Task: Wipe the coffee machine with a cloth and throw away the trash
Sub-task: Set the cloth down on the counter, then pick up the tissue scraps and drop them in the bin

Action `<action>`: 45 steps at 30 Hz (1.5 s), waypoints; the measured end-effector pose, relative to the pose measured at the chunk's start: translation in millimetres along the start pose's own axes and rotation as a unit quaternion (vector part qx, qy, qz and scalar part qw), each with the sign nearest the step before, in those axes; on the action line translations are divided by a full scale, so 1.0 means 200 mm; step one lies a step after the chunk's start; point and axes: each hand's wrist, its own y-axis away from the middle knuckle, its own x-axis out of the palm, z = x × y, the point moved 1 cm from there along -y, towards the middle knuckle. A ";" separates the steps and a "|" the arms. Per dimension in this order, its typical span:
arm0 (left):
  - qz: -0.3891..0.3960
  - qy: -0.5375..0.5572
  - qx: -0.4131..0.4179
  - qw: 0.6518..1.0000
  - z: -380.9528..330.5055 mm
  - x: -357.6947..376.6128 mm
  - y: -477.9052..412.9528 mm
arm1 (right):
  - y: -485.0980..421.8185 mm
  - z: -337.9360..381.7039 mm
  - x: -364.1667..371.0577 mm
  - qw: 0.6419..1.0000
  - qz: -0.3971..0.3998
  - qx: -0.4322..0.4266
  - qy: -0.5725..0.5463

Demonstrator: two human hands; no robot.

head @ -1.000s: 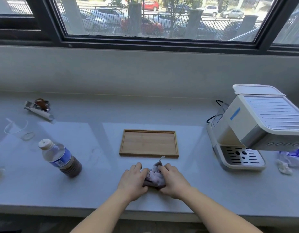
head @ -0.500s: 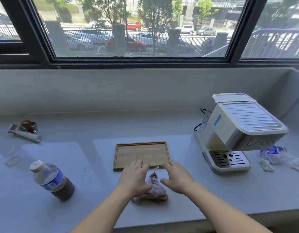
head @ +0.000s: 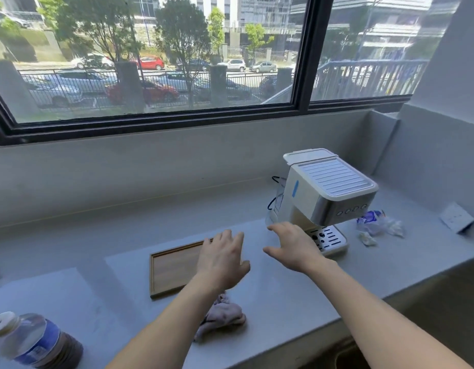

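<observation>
Both hands are held above the tabletop (head: 283, 296), and nothing is being held. The left hand (head: 222, 259) is spread flat over the wooden tray (head: 172, 270), with its fingers (head: 230, 238) open. The right hand (head: 294, 246) is stretched toward the coffee machine (head: 326, 193), fingers open too and close to its front, but it cannot be told if the machine is touched.

The cloth (head: 222, 315) is left lying on the tabletop near the front edge, under the left arm. It looks soft, pale and crumpled into a lump. The trash (head: 377, 225) is seen on the far side of the coffee machine, just beside it. It looks like scrunched paper and thin plastic, white with a bit of blue.

The wiping step seems not to be started yet. For the next move, the cloth would likely need to be picked up and rubbed over the machine.

The machine is boxy, cream and shiny silver, with a ridged top and a slotted drip tray. The tabletop is smooth and grey. A plastic bottle (head: 30, 342) is lying at the left.
</observation>
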 end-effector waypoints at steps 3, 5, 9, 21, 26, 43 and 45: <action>-0.018 0.002 0.024 1.000 -0.08 -0.03 -0.05 | 0.06 -0.06 -0.09 0.999 -0.029 0.015 0.007; -0.030 0.006 0.038 0.999 -0.13 -0.05 -0.08 | 0.10 -0.10 -0.14 0.999 -0.047 0.026 0.006; -0.038 0.001 0.066 0.997 -0.26 -0.07 -0.11 | 0.20 -0.21 -0.22 0.996 -0.070 0.052 0.003; -0.038 0.011 0.129 0.991 -0.97 -0.01 -0.22 | 0.52 -0.79 -0.44 0.992 -0.084 0.093 -0.004; -0.031 0.006 0.131 0.991 -1.36 0.08 -0.26 | 0.64 -1.14 -0.53 0.994 -0.065 0.089 0.008; 0.056 0.040 0.107 0.992 -1.95 0.50 -0.70 | 0.49 -2.07 -0.59 0.990 -0.033 0.139 -0.011; 0.062 0.053 0.104 0.991 -1.96 0.56 -0.81 | 0.39 -2.13 -0.57 0.989 -0.030 0.144 -0.010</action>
